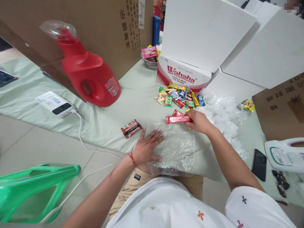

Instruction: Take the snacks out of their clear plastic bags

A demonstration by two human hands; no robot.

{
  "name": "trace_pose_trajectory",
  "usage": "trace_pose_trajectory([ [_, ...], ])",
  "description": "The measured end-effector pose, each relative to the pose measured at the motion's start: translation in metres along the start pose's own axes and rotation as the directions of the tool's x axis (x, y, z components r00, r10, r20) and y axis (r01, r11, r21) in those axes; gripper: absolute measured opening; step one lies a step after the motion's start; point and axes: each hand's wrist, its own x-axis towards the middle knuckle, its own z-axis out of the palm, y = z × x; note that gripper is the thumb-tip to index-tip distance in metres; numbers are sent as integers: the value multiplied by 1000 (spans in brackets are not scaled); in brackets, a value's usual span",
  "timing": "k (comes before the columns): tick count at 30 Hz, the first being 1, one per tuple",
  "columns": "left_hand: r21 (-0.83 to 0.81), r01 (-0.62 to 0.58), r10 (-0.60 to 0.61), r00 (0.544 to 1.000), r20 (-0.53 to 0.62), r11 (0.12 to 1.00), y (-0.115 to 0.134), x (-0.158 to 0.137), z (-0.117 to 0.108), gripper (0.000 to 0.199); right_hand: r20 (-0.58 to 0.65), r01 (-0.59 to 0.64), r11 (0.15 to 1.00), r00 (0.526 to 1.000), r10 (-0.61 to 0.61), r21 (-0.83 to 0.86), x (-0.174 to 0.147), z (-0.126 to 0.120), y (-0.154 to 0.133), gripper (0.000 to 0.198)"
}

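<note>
My left hand (147, 145) lies flat with fingers spread on the left part of a clear plastic bag (177, 145) at the table's near edge. A brown snack packet (131, 128) rests just beyond its fingertips, to the left. Above the bag's far side, my right hand (198, 122) is closed on red stick-shaped snack packets (178, 119); a bit of yellow wrapper shows by its fingers. Beyond it lies a pile of small colourful snack packets (181, 95) in front of a white and red Wahaha box (182, 74).
Crumpled clear bags (220, 117) lie right of the pile. A red detergent bottle (90, 72) and a white power bank (55, 103) with a cable are at left. A bowl of snacks (150, 63) stands behind. A black phone (259, 164) and a white bottle (286, 155) are at right. A green stool (35, 186) stands below.
</note>
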Motion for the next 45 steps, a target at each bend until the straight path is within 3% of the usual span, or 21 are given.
trace_pose_trajectory([
  [2, 3, 3, -3, 1000, 2, 1000, 0, 0, 1, 115, 30, 92, 979, 995, -99, 179, -23, 2, -11, 10],
  [5, 15, 9, -9, 1000, -4, 1000, 0, 1, 2, 122, 139, 158, 926, 967, -216, 343, -42, 28, -31, 10],
  [8, 35, 29, -28, 999, -37, 999, 1, 2, 3, 127, 181, 121, 947, 967, -181, 299, -47, 64, -46, 13],
  [12, 21, 35, -34, 999, -37, 999, 0, 2, 3, 136, 73, 62, 937, 993, -92, 344, -55, 88, -46, 30],
  [14, 13, 39, -39, 999, -32, 999, -1, 1, 3, 137, 35, 19, 927, 999, -34, 373, -63, 86, -40, 32],
  [17, 17, 40, -40, 998, -40, 999, -3, 1, 4, 134, 62, -41, 959, 998, 24, 282, -74, 78, -36, 36],
  [21, 30, 16, -14, 997, -71, 999, -4, 1, 5, 130, 97, -63, 989, 994, 50, 134, -74, 72, -50, 59],
  [25, 42, 25, -23, 998, -62, 999, -4, 2, 6, 135, 109, -85, 993, 991, 77, 76, -61, 78, -71, 44],
  [29, 59, 42, -39, 998, -39, 997, -3, 3, 6, 138, 89, -67, 995, 994, 60, 75, -52, 85, -79, 45],
  [36, 82, 89, -96, 991, 88, 993, 6, 6, -7, 133, 123, -17, 1000, 992, 14, 24, -51, 81, -65, 27],
  [41, 60, 136, -145, 969, 202, 989, 14, 9, -19, 134, 96, -6, 994, 995, -4, 107, -54, 71, -40, 12],
  [45, 53, 127, -135, 972, 190, 990, 13, 9, -18, 133, 54, 29, 992, 998, -36, 123, -53, 69, -49, 21],
])
